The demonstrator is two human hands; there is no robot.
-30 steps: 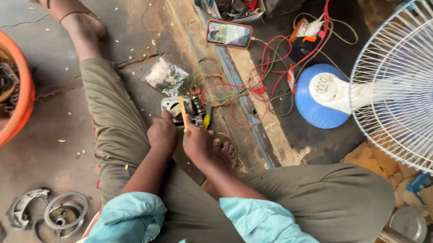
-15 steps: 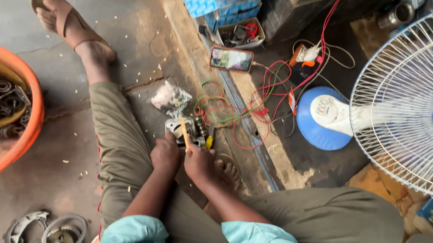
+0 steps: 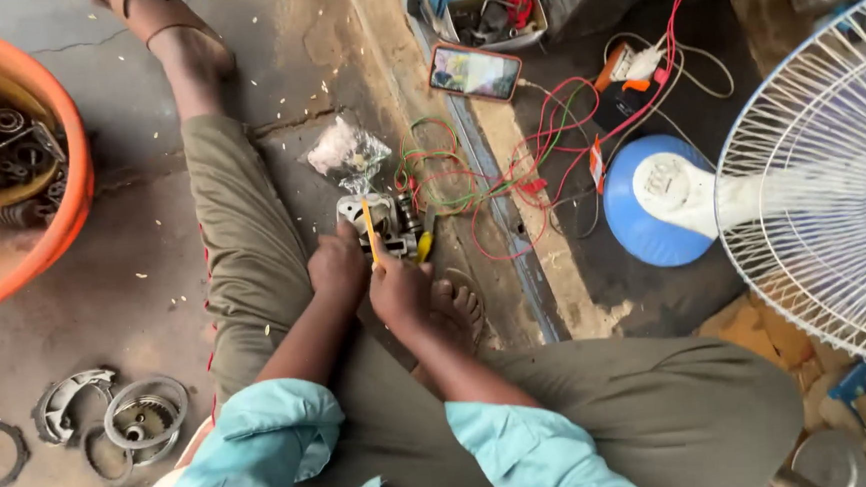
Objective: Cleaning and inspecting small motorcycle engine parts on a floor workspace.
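I sit on the floor with one leg stretched out. My left hand [image 3: 337, 267] holds a small grey metal motor part [image 3: 380, 223] steady on the concrete between my legs. My right hand [image 3: 399, 292] grips a yellow-handled tool [image 3: 370, 243], its shaft pointing into the part. A second yellow-handled tool [image 3: 423, 246] lies just to the right of the part. A crumpled clear plastic bag [image 3: 348, 152] rests right behind the part.
An orange basin [image 3: 68, 211] of dark liquid and metal parts stands far left. Metal rings and gears [image 3: 133, 424] lie at lower left. Red and green wires [image 3: 493, 165], a phone [image 3: 475, 71], a parts box [image 3: 494, 15] and a white-and-blue standing fan [image 3: 810, 190] fill the right.
The view has shifted a little, so the scene sits lower in frame than before. Both hands stay on the metal part and the tool.
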